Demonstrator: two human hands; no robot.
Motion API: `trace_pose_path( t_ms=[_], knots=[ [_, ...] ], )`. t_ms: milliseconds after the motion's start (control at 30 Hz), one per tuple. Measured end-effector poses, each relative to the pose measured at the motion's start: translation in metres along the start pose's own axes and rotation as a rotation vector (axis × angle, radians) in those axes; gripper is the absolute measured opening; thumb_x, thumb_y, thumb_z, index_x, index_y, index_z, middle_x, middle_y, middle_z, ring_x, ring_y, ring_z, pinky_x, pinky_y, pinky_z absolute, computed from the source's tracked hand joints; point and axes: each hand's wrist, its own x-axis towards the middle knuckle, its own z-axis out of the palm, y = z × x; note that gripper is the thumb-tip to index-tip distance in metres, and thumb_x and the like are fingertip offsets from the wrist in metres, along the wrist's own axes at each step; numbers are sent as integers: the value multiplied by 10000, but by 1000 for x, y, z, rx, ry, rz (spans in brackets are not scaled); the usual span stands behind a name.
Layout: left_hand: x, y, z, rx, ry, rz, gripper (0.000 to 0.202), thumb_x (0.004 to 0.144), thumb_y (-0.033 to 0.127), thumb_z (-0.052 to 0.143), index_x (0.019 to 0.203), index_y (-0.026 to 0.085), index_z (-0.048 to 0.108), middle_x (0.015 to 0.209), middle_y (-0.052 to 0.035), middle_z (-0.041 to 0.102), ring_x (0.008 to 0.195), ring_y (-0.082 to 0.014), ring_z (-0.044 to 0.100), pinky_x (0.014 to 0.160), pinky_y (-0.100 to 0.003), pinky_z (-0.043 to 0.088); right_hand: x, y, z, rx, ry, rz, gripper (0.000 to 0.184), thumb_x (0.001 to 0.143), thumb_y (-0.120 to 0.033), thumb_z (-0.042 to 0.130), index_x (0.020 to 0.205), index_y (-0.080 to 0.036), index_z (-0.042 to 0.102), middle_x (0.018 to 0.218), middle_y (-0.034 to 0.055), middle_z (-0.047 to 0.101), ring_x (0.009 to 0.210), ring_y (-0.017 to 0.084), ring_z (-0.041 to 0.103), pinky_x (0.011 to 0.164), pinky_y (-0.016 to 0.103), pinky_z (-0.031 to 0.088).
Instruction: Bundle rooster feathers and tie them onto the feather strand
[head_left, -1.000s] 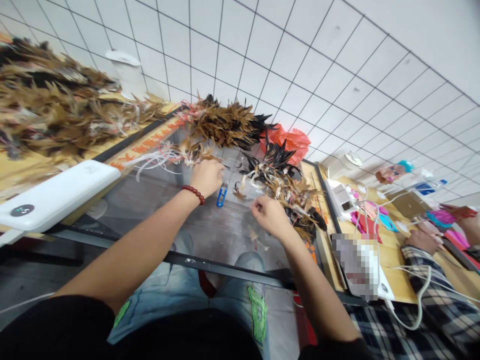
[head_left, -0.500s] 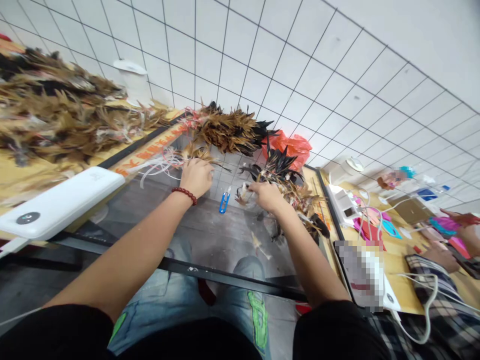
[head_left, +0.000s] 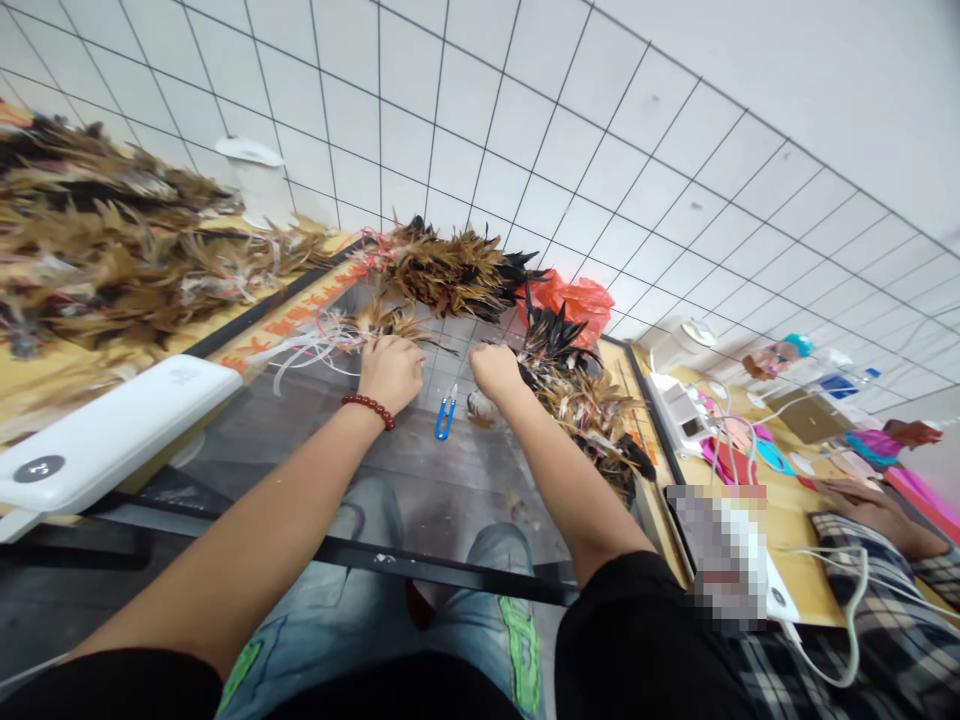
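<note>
My left hand [head_left: 391, 378], with a red bead bracelet at the wrist, is closed on a small bunch of brown feathers [head_left: 386, 320] whose tips show past the fingers. Beside it lie loose white ties [head_left: 319, 345]. My right hand [head_left: 496, 372] is curled into a fist over the glass tabletop; whatever its fingers hold is hidden. Between the hands rest blue thread snips [head_left: 446, 414]. Just below my right fist is a small pale feather tuft [head_left: 481, 408]. A loose pile of brown and black feathers [head_left: 581, 395] spreads right of that hand.
At the back lie a thick feather bundle [head_left: 457, 265] and a red plastic bag [head_left: 574, 300] against the gridded wall. More feathers [head_left: 112, 245] and a white power bank [head_left: 120, 430] are on the left. A co-worker's hand [head_left: 874, 505] is at the far right.
My right hand has moved left and slightly up, away from the feather pile, and its fingers have curled in. My left hand has stayed almost in place.
</note>
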Motion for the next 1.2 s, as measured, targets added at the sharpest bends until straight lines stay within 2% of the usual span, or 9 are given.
trace_pose_path(
  t_ms=[167,367,500,600,767,867,933,1033,1200],
  knots=[
    [-2,2,-2,-18,14,-4,259,790,198,497,829,208,753,990,-110,729,1083,-319,569,989,-498,331,-76,16,-11,185,-97,-115,236,859,-172,504,949,-211,719,1012,82,727,969,215,663,823,291,455],
    [-1,26,-10,-131,57,29,263,800,203,503,862,215,759,1006,-86,738,1077,-297,588,1018,-480,327,-165,21,-2,365,42,-33,260,888,-182,509,1063,-218,698,1069,65,704,1024,197,614,890,287,425],
    [5,63,-12,-148,-178,107,249,779,220,542,871,202,773,988,-107,744,1034,-317,617,917,-447,405,-171,15,2,438,62,141,197,887,-246,537,931,-212,726,937,54,717,895,183,636,777,264,422],
    [4,88,-7,-170,-358,196,231,773,282,594,904,222,774,965,-101,746,983,-315,633,853,-418,436,-166,14,-4,542,-113,108,169,827,-347,626,844,-219,734,803,24,717,745,148,625,645,232,387],
    [-7,97,13,-311,-264,248,218,694,295,709,893,227,761,1016,-88,729,1046,-309,597,930,-437,422,-155,18,-7,521,-309,6,85,687,-227,683,619,-180,703,594,23,649,576,134,547,556,241,319],
    [-10,89,23,-599,-39,48,209,776,241,603,918,180,743,1001,-93,728,972,-244,626,913,-393,454,-136,24,7,927,-112,0,122,706,-169,576,644,-164,681,601,-1,624,564,105,520,581,223,362],
    [-10,85,26,-808,-4,-105,213,777,252,601,911,157,735,944,-95,733,881,-215,643,836,-357,489,-120,26,19,1251,191,170,146,737,-268,570,679,-160,650,626,-13,601,570,95,494,587,218,378],
    [-12,85,22,-1074,-128,-260,239,726,304,680,893,143,734,869,-87,733,729,-169,629,700,-299,494,-105,23,34,1506,525,373,249,736,-417,615,701,-170,609,596,-40,520,546,84,415,560,220,354],
    [-18,97,10,-1391,-563,-347,394,617,367,804,934,143,735,814,-69,712,591,-101,570,547,-224,423,-104,12,42,1585,667,369,265,758,-440,643,745,-180,594,637,-34,534,581,95,451,598,231,402]
  ],
)
